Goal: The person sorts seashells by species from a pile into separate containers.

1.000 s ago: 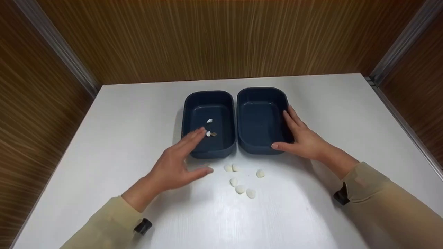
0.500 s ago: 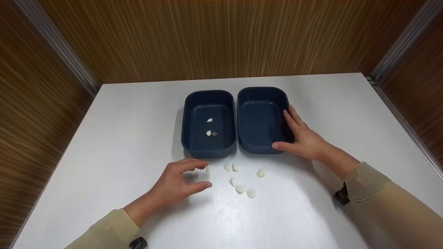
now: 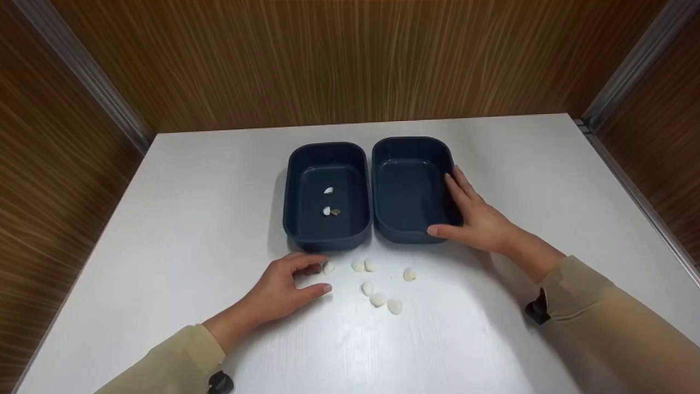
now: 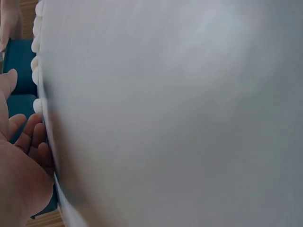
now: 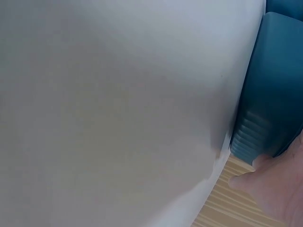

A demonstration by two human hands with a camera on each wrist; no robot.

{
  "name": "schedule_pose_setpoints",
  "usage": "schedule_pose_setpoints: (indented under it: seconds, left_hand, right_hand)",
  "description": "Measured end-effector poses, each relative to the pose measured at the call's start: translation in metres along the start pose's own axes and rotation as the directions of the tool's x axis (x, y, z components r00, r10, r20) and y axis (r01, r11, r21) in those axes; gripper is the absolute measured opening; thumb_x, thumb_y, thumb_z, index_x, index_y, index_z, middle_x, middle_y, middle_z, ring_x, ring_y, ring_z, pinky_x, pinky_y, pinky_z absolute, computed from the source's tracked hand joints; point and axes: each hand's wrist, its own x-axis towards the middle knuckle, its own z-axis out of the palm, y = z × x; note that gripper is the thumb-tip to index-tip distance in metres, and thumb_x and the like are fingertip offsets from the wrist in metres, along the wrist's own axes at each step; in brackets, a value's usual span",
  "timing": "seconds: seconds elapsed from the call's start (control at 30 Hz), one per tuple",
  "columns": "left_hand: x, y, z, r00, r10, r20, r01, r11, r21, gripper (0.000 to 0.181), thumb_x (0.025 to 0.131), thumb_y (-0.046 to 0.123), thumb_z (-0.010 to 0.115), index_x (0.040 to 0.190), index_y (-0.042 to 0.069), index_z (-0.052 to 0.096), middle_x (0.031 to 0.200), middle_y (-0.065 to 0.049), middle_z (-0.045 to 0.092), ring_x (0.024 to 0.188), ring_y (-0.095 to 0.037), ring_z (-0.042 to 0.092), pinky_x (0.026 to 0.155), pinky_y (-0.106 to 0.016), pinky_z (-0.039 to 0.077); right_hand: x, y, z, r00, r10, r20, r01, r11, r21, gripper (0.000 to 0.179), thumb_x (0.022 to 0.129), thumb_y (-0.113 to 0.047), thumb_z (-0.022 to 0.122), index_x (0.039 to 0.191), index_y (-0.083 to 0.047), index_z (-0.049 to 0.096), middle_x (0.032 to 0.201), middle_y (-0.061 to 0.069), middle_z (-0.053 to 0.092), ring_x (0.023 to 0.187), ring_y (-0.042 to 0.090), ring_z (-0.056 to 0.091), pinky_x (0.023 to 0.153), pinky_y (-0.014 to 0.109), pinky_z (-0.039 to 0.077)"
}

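Low over the white table, my left hand [image 3: 281, 290] reaches in from the left in the head view, its thumb and fingers apart. Its fingertips are right at a small white shell-like piece [image 3: 328, 267] just in front of the left dark blue box [image 3: 287, 219]. In the left wrist view, the outer fingers [image 4: 35, 135] are bent at the table's surface. My right hand [image 3: 481, 221] rests against the right dark blue box [image 3: 404, 236], fingers along its right wall and thumb at the front corner. In the right wrist view, that hand touches the end of the box.
Several more white pieces [image 3: 377, 300] lie scattered on the white table [image 3: 208, 208] before the boxes. Inside the left box are two small white pieces [image 3: 328, 190] and one brown piece [image 3: 336, 212]. Wood-grain panels [image 3: 350, 65] stand behind and at both sides.
My left hand has come down from over the left box's front corner to the white piece in front of it, and its fingers have drawn in somewhat. My right hand stays on the right box.
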Motion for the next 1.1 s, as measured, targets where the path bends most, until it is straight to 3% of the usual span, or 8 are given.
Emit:
schedule_pose_setpoints:
  seconds: [0.33, 0.73, 1.1]
  left_hand:
    - [0.004, -0.002, 0.007, 1.000, 0.016, -0.023, -0.015, 0.999, 0.044, 0.037, 0.094, 0.016, 0.083, 0.129, 0.008, 0.075, 0.107, 0.003, 0.068, 0.099, -0.015, 0.062, 0.087, -0.032, 0.055]
    - [0.005, -0.004, 0.011, 0.999, 0.045, -0.022, -0.042, 0.992, 0.123, 0.035, 0.097, 0.015, 0.080, 0.130, 0.006, 0.074, 0.109, 0.000, 0.067, 0.100, -0.017, 0.062, 0.086, -0.033, 0.055]
    - [0.009, 0.000, 0.014, 0.999, 0.046, -0.020, -0.042, 0.987, 0.153, 0.023, 0.095, 0.013, 0.080, 0.118, 0.010, 0.079, 0.108, 0.002, 0.067, 0.101, -0.017, 0.064, 0.090, -0.036, 0.056]
  right_hand:
    - [0.000, -0.001, 0.002, 1.000, 0.005, -0.006, -0.005, 1.000, -0.005, 0.120, 0.091, -0.066, 0.075, 0.172, -0.015, 0.001, 0.177, -0.002, -0.015, 0.162, 0.039, 0.009, 0.124, 0.065, 0.022]
    - [0.000, 0.000, 0.002, 1.000, 0.010, -0.008, -0.010, 1.000, -0.007, 0.121, 0.090, -0.066, 0.075, 0.172, -0.015, 0.001, 0.177, -0.004, -0.015, 0.161, 0.039, 0.011, 0.123, 0.066, 0.023]
    - [-0.003, 0.001, -0.002, 1.000, 0.005, -0.013, -0.005, 1.000, 0.002, 0.119, 0.092, -0.062, 0.076, 0.172, -0.014, 0.002, 0.177, -0.002, -0.015, 0.161, 0.039, 0.010, 0.123, 0.067, 0.023]
